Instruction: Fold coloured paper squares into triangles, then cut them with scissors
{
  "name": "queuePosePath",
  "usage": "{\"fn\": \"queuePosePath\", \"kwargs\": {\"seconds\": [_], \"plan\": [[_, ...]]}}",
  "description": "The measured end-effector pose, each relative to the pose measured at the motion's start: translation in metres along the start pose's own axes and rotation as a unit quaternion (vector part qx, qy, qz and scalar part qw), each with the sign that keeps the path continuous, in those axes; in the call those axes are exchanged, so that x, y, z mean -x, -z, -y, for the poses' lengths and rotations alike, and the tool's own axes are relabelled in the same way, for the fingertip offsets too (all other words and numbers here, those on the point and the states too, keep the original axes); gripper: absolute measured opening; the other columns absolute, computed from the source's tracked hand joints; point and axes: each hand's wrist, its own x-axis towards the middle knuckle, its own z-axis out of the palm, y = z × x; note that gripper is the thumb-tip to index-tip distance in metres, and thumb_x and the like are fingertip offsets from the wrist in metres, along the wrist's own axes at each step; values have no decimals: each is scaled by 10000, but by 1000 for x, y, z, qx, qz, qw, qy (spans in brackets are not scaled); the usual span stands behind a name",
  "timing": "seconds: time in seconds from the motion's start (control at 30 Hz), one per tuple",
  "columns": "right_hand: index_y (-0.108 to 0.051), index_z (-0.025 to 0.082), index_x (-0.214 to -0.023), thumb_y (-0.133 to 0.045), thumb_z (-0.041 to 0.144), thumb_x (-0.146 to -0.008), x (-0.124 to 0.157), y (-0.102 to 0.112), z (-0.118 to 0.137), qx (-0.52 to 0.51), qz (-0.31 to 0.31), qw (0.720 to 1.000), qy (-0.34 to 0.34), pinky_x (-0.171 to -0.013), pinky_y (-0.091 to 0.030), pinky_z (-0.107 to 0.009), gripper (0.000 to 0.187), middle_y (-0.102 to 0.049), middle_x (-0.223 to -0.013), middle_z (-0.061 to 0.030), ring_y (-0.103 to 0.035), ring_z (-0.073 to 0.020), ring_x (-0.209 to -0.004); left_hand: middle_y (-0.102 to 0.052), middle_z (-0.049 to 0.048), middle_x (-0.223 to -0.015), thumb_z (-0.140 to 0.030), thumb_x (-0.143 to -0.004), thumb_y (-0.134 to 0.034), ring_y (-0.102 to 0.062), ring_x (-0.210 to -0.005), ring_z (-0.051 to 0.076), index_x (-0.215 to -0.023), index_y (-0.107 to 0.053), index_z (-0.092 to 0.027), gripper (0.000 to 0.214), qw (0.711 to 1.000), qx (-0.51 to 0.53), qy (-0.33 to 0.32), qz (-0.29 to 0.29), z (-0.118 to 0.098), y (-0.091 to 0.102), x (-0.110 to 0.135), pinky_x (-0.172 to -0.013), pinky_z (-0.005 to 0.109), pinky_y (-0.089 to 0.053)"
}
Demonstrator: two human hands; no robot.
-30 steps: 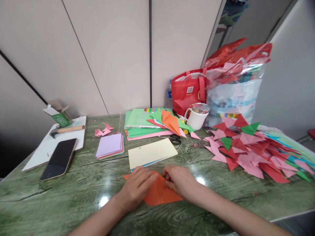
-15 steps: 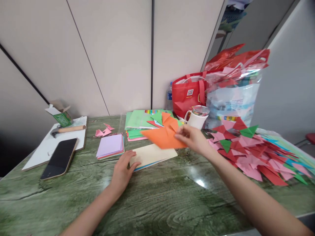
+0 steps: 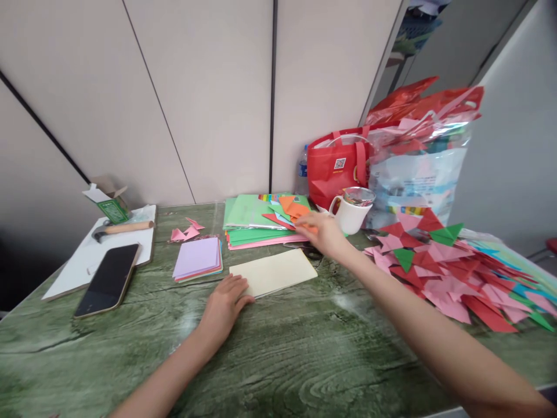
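orange folded paper (image 3: 296, 210) touches the right hand (image 3: 325, 233).

1) Folded paper pieces (image 3: 292, 206): orange, green, red
2) Oblong paper sheets (image 3: 274, 273): cream
3) Square paper stack (image 3: 197, 256): lavender on top
4) Tabletop (image 3: 296, 345): green, dark wood grain
5) Tote bag (image 3: 326, 183): red, black-and-white QR code (image 3: 339, 164)
6) Mug (image 3: 350, 217): white

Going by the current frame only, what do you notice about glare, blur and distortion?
Head view: pale, smeared glare on the table; bright highlights on the mug's lid. Head view: right hand looks slightly soft, with the orange paper by it hard to separate. Head view: wall seams slant at left, perhaps wide-angle stretch.
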Motion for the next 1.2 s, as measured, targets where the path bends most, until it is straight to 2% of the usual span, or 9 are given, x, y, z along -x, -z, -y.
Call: {"fn": "queuePosePath", "kwargs": {"seconds": [0.13, 0.23, 0.33, 0.4, 0.6, 0.73, 0.87, 1.03, 1.2], "plan": [[-707, 185, -895, -741, 250, -757, 33, -33, 36, -21, 138, 983, 117, -827, -492, -274, 156, -709, -958, -46, -648, -174, -902, -723, 75, -930, -270, -956, -469, -674, -914, 239, -933, -661, -182, 213, 1000, -11, -7, -4, -4, 1, -2, -886, 461, -516], [-707, 183, -909, -742, 235, -759, 49, -52, 48, 0, 181, 971, 156, -769, -496, -269, 163, -703, -971, -53, -649, -180, -872, -717, 76, -907, -233, -978, -395, -673, -875, 234, -940, -641, -168, 257, 1000, -20, -16, -16, -7, 1, -3, -876, 482, -506], [-704, 180, -858, -645, 174, -838, 52, -60, 51, 28, 176, 971, 158, -713, -477, -265, 63, -708, -907, -54, -640, -171, -807, -702, 68, -883, -202, -982, -370, -662, -865, 221, -926, -605, -164, 244, 999, -25, -16, -37, -11, 4, -5, -896, 484, -482], [-698, 172, -844, -563, 160, -889, 50, -59, 55, 45, 159, 975, 152, -706, -462, -283, 143, -707, -893, -70, -626, -184, -810, -687, 63, -881, -186, -981, -378, -646, -902, 215, -921, -576, -168, 208, 998, -22, -15, -55, -14, 8, -7, -915, 476, -459], [-680, 165, -857, -516, 159, -907, 66, -33, 73, 68, 117, 976, 168, -710, -429, -289, 171, -695, -921, -75, -597, -196, -850, -644, 39, -808, -225, -962, -485, -604, -790, 177, -866, -533, -173, 119, 994, 22, -57, -88, -25, 23, -13, -742, 335, -462], [-666, 188, -912, -630, 135, -822, 91, -5, 84, 4, 246, 964, 99, -677, -413, -249, 110, -677, -884, -32, -601, -165, -793, -603, 4, -650, -257, -977, -462, -558, -625, 134, -775, -553, -169, 239, 987, 73, -138, -38, -39, 26, -14, -609, 258, -425], [-660, 189, -913, -786, 361, -699, 105, 5, 94, -77, 350, 933, 2, -598, -380, -219, 302, -657, -835, -10, -580, -152, -710, -597, 5, -617, -260, -986, -449, -537, -544, 114, -769, -578, -157, 272, 973, 126, -191, 20, -55, 25, -10, -527, 236, -378], [-658, 166, -779, -718, 388, -770, 110, -16, 92, -173, 356, 918, -36, -559, -322, -196, 230, -605, -703, 20, -512, -108, -629, -609, -18, -599, -296, -1005, -402, -569, -504, 99, -807, -580, -166, 297, 972, 131, -192, 26, -65, 24, -5, -490, 225, -388], [-588, 149, -691, -645, 222, -785, 115, -30, 82, -227, 320, 914, -106, -530, -314, -193, 132, -523, -616, 43, -446, -88, -559, -716, 76, -892, -203, -962, -493, -686, -774, 143, -998, -597, -132, 131, 979, 62, -167, -101, -65, 31, -5, -692, 233, -520]]}}
